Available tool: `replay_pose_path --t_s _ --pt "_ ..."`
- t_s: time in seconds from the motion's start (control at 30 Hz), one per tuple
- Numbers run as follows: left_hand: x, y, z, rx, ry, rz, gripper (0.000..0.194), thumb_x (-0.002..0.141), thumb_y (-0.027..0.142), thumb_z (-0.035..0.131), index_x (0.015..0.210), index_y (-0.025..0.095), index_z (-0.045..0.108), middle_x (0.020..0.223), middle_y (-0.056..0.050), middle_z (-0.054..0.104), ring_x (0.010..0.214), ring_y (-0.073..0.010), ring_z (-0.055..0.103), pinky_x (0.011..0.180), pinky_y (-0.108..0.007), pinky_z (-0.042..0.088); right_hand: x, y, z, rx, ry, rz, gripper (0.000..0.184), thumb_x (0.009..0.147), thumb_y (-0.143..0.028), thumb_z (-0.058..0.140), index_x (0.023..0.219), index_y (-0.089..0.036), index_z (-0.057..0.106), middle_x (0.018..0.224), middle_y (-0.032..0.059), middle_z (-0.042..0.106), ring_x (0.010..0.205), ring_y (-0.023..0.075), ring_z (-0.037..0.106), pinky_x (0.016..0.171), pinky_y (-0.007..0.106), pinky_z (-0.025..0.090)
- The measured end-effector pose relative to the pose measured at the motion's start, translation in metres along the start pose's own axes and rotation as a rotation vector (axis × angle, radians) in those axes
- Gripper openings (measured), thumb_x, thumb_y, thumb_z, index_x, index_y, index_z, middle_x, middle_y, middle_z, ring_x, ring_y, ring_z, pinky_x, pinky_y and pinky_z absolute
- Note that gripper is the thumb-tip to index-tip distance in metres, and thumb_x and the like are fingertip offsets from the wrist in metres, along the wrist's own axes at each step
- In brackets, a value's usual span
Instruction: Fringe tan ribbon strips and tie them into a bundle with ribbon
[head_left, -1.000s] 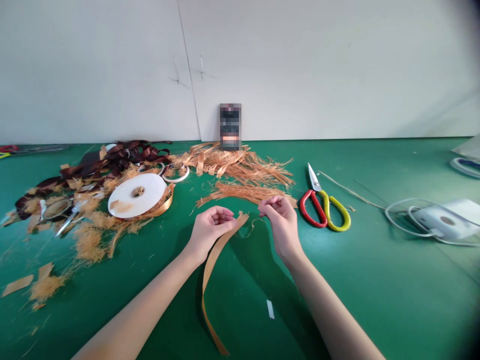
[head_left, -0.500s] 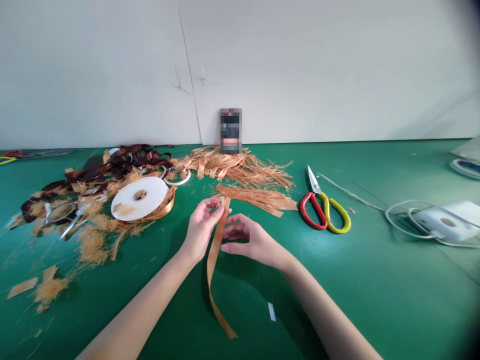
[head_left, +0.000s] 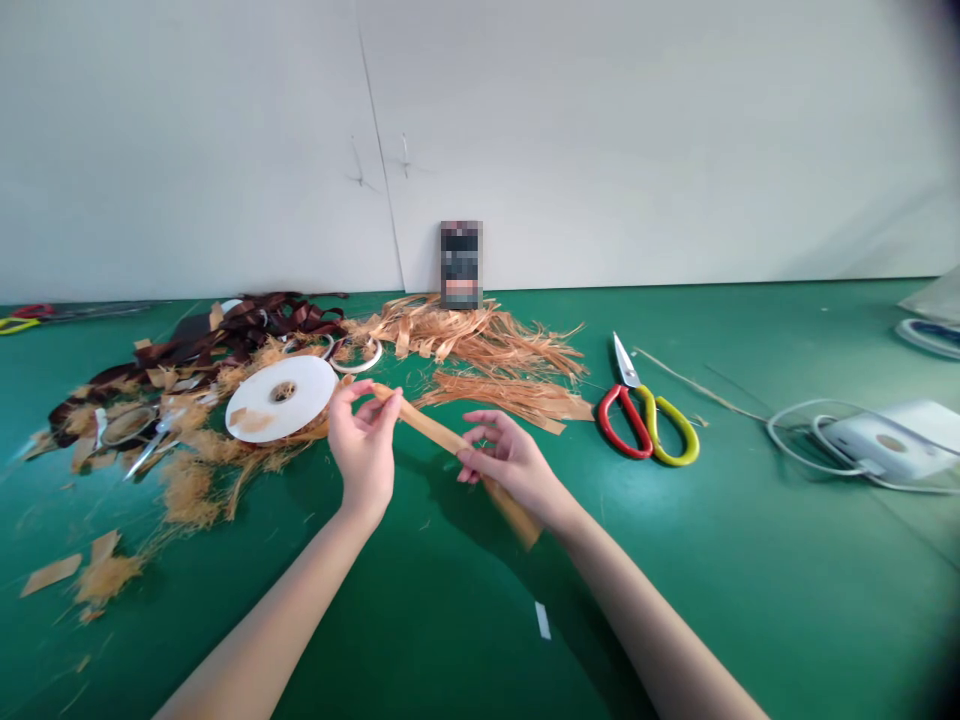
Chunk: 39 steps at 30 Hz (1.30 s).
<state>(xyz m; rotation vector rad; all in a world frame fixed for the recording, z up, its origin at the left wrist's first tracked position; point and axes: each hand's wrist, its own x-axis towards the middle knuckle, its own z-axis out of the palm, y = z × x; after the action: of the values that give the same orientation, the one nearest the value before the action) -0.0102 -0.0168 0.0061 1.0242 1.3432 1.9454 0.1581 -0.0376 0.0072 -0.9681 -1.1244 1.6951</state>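
A tan satin ribbon strip (head_left: pixel 431 432) runs diagonally across the green mat between my hands, its lower end hanging free near my right wrist. My left hand (head_left: pixel 365 440) pinches the strip's upper end between thumb and fingertips. My right hand (head_left: pixel 506 462) grips it further along, with fingers curled around it. Just left of my left hand lies a white ribbon spool (head_left: pixel 281 398), and a heap of frayed tan ribbon fibres (head_left: pixel 510 396) lies beyond my right hand.
Red-and-yellow-handled scissors (head_left: pixel 649 425) lie to the right. A dark brown ribbon heap (head_left: pixel 255 320) and small metal scissors (head_left: pixel 146 450) sit left among fluffy fibres. A white corded device (head_left: pixel 889 440) stands far right, and a pixelated upright object (head_left: pixel 460 265) leans against the white wall.
The ribbon has swung from hanging downward to lying diagonally and looks shorter. My left hand has moved left and up, and my right hand now grips the strip.
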Motion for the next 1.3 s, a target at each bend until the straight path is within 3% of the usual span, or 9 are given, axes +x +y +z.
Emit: replay_pose_path --t_s 0.17,0.4,0.5,0.6,0.7,0.83,0.9,1.07,1.3 --pt "0.017 0.003 -0.012 0.054 0.161 0.215 0.037 0.07 0.017 0.074 0.097 0.02 0.049 0.107 -0.003 0.055 0.083 -0.013 0.065 0.081 -0.029 0.052 0.001 -0.008 -0.017 -0.023 0.249 -0.062 0.042 0.06 -0.03 0.082 0.091 -0.018 0.055 0.072 -0.0032 0.063 0.057 0.0102 0.06 0.056 0.025 0.047" --pt "0.027 0.004 -0.025 0.254 0.242 0.235 0.038 0.074 0.017 0.068 0.106 0.02 0.049 0.123 -0.009 0.047 0.094 -0.0177 0.063 0.083 -0.033 0.05 -0.001 -0.012 -0.027 -0.006 0.504 -0.187 0.033 0.064 -0.034 0.08 0.084 -0.019 0.058 0.072 -0.0019 0.065 0.066 0.0115 0.06 0.068 0.027 0.048" --pt "0.02 0.009 -0.023 0.453 0.17 0.352 0.043 0.071 0.01 0.068 0.11 0.021 0.054 0.123 -0.009 0.049 0.115 -0.0241 0.052 0.097 -0.039 0.042 -0.001 -0.013 -0.025 -0.01 0.468 -0.187 0.036 0.062 -0.035 0.081 0.087 -0.018 0.061 0.072 -0.0016 0.067 0.066 0.0122 0.061 0.07 0.028 0.049" --pt "0.008 0.021 -0.014 0.522 -0.109 0.414 0.024 0.08 0.015 0.063 0.103 0.023 0.062 0.112 -0.006 0.059 0.113 -0.0237 0.052 0.103 -0.04 0.035 -0.002 -0.015 -0.02 -0.028 0.379 -0.16 0.042 0.056 -0.032 0.084 0.089 -0.018 0.063 0.069 -0.0008 0.07 0.064 0.0138 0.064 0.066 0.029 0.05" --pt "-0.006 0.029 -0.003 0.432 -0.521 0.331 0.016 0.085 0.022 0.06 0.1 0.025 0.066 0.106 -0.005 0.064 0.107 -0.0223 0.057 0.097 -0.036 0.041 -0.004 -0.016 -0.014 -0.07 0.265 -0.126 0.044 0.056 -0.03 0.085 0.091 -0.019 0.06 0.07 0.0006 0.073 0.064 0.0164 0.067 0.063 0.029 0.051" --pt "-0.017 0.024 0.004 0.339 -0.837 0.178 0.016 0.087 0.025 0.057 0.096 0.025 0.07 0.098 -0.005 0.067 0.094 -0.0211 0.063 0.084 -0.032 0.047 -0.007 -0.016 -0.011 -0.123 0.188 -0.115 0.04 0.058 -0.027 0.084 0.086 -0.02 0.056 0.071 0.0006 0.074 0.066 0.0176 0.07 0.061 0.028 0.051" --pt "-0.019 0.02 0.004 0.314 -0.86 0.127 0.015 0.086 0.024 0.057 0.091 0.025 0.071 0.091 -0.005 0.068 0.087 -0.0207 0.064 0.079 -0.032 0.048 -0.007 -0.016 -0.01 -0.127 0.17 -0.139 0.037 0.061 -0.027 0.082 0.088 -0.02 0.057 0.074 0.0005 0.075 0.068 0.0174 0.07 0.063 0.028 0.052" --pt "-0.023 0.018 0.004 0.255 -0.737 0.046 0.008 0.08 0.021 0.064 0.08 0.024 0.072 0.083 -0.003 0.068 0.079 -0.02 0.062 0.072 -0.03 0.047 -0.008 -0.016 -0.008 -0.129 0.176 -0.159 0.04 0.06 -0.024 0.082 0.089 -0.021 0.056 0.074 -0.0008 0.073 0.065 0.0155 0.068 0.061 0.027 0.052" --pt "-0.029 0.021 0.007 0.133 -0.612 -0.266 0.012 0.076 0.031 0.07 0.076 0.02 0.067 0.079 -0.002 0.067 0.075 -0.0178 0.06 0.07 -0.027 0.046 -0.009 -0.02 -0.008 -0.095 0.223 -0.183 0.036 0.062 -0.028 0.08 0.087 -0.021 0.055 0.075 0.0002 0.072 0.066 0.0151 0.066 0.063 0.029 0.051"
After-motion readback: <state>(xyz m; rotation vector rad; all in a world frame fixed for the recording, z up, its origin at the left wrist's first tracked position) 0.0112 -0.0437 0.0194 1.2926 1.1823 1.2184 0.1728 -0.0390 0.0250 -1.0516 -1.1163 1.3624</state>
